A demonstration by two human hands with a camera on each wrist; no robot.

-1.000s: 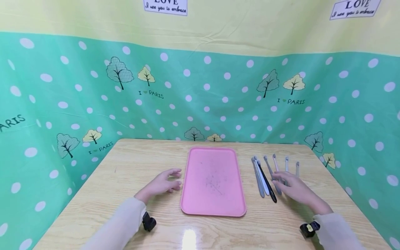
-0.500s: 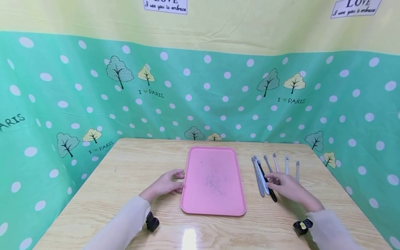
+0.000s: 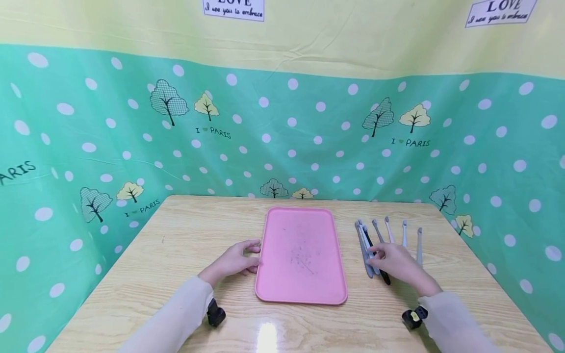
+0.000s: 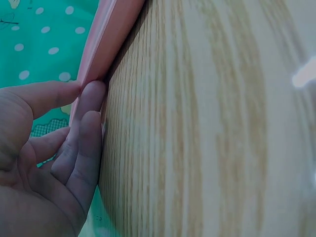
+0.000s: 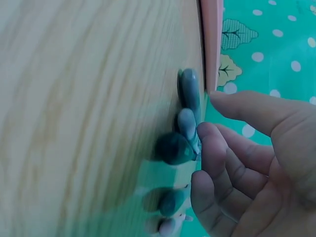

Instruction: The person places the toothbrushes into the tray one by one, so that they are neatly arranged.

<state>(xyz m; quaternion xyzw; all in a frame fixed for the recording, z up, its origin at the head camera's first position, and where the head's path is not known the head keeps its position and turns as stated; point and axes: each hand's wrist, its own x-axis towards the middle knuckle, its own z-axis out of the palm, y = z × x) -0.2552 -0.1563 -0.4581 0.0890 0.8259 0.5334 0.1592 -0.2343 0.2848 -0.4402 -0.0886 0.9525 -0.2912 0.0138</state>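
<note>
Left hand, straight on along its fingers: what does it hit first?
The near-side left edge of the pink rectangular tray with a raised rim. The left hand is right at that edge, perhaps already touching; the exact gap is hard to judge.

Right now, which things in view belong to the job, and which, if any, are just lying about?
Probably the job:
pink tray, at the left hand
toothbrushes, close by the right hand

Just surroundings:
wooden table
dotted cloth behind

I see nothing else loose.
</note>
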